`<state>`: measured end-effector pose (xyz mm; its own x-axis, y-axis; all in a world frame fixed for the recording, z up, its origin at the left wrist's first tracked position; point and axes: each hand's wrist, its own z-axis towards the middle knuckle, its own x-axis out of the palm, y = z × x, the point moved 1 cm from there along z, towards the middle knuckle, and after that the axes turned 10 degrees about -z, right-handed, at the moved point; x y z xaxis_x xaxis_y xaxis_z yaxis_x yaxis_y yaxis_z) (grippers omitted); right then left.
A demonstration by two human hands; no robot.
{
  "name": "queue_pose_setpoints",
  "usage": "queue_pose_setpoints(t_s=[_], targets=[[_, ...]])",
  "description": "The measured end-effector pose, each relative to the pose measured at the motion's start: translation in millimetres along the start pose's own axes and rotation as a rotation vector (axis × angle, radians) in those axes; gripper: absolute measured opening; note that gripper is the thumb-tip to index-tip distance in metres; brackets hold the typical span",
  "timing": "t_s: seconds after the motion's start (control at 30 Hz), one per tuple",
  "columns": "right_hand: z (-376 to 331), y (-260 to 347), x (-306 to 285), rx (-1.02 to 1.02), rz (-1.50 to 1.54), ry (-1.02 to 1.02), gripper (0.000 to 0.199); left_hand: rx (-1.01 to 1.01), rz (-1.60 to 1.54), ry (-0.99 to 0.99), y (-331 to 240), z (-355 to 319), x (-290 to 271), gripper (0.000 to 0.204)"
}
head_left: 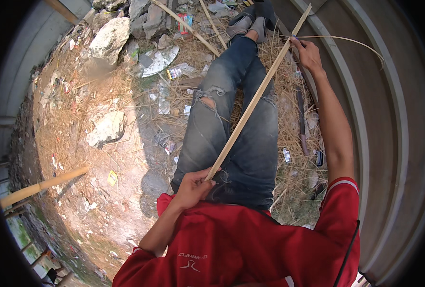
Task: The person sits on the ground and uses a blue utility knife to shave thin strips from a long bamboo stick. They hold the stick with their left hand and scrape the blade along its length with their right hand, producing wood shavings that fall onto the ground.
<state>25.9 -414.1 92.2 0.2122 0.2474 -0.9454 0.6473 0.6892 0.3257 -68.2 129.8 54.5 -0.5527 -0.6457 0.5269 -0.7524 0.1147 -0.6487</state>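
Note:
A long, pale bamboo strip (250,109) runs slantwise over my outstretched legs in torn jeans. My left hand (193,188) is closed around its lower end, close to my lap. Far up the strip, my right hand (309,56) pinches it with thumb and fingers, the arm stretched forward. From those fingertips a thin, curved sliver (348,38) of the same pale colour bends out to the right. A small dark spot shows at the fingertips; what it is I cannot make out. The strip's far end reaches past my right hand.
Corrugated metal sheeting (380,119) rises close on my right. Pale rocks (111,40) lie at the far left, another rock (106,129) nearer. A bamboo pole (45,186) juts in from the left. Straw and litter cover the ground; a dark stick (302,117) lies right of my legs.

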Motion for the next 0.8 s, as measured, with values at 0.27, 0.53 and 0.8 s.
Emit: queue_pose_setpoints(t_s=[0.27, 0.53, 0.8], targets=[[81, -117, -80, 0.309, -0.044, -0.408, 0.082, -0.040, 0.161, 0.027, 3, -41, -50, 0.042], [32, -65, -126, 0.099, 0.124, -0.405, 0.073, 0.184, 0.174, -0.057, 5, -14, -32, 0.044], [-79, 35, -67, -0.257, -0.056, 0.039, 0.066, 0.440, 0.102, -0.230, -32, 54, 26, 0.044]])
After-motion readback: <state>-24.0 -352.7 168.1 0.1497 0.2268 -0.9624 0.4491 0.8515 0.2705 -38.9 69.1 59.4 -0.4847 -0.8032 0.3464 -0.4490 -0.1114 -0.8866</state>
